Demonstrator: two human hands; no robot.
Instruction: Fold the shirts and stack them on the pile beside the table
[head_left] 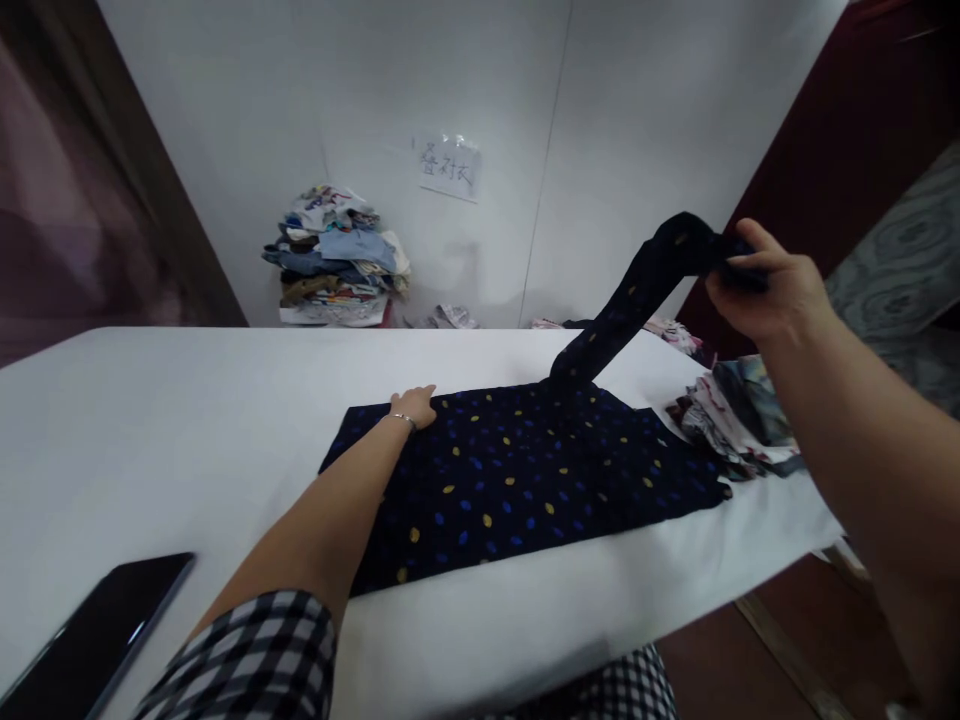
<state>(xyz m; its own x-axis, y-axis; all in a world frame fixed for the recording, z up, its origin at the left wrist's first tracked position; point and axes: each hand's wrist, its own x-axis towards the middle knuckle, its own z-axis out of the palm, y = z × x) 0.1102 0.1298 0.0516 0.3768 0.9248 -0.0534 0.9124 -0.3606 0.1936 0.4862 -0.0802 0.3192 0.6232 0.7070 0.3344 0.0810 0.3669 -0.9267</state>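
A dark navy garment (pixel 517 480) with blue and yellow dots lies spread flat on the white table (pixel 150 430). My left hand (pixel 415 405) rests palm down on its far left corner, fingers together, a thin bracelet at the wrist. My right hand (pixel 765 285) is raised above the table's right end and grips the end of one long sleeve (pixel 637 290) of the garment, which stretches up from the cloth's far edge.
A heap of patterned clothes (pixel 735 410) lies at the table's right end. A stack of folded clothes (pixel 337 255) stands against the white wall, under a paper label (pixel 448 168). A dark phone (pixel 90 640) lies at the near left edge.
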